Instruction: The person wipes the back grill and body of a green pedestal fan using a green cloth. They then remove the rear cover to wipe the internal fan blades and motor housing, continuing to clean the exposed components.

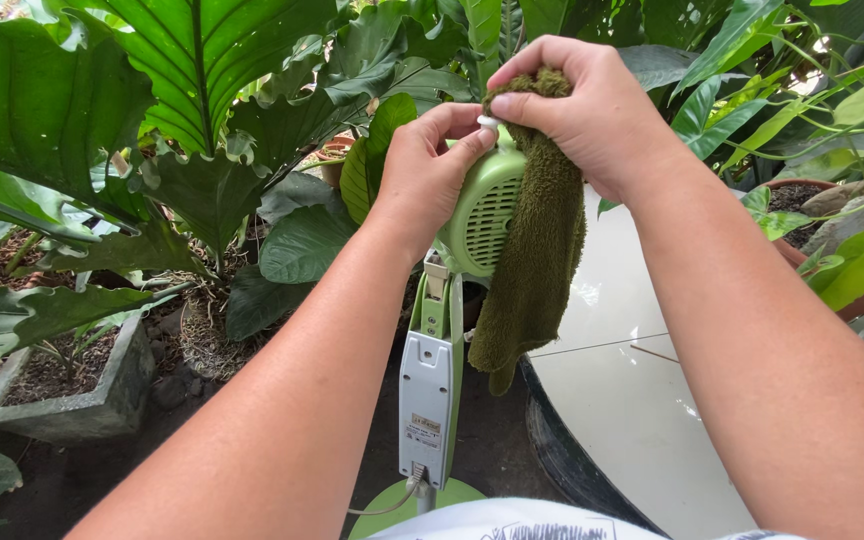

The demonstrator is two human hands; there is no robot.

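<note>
Hands are both up on the back of a light green stand fan, w/ plants all around. Left hand cups the left side of the fan's motor housing, fingers curled round it, fingertips up near the top by a small white knob. Right hand is closed tight on a dark olive green towel, pinching a bunched bit of it against the top of the housing; rest of the towel hangs down the right side of the housing, approx to the top of the pole. Below the housing there's the green neck and a grey-white control box on the fan's stand, cord coming out the bottom, and the round green base at the very bottom edge of view. Big dark leaves fill the left and top, a square concrete planter sits lower left on the dirt. Right of the fan is a white tiled round table w/ a dark rim, and a terracotta pot past its far edge.
</note>
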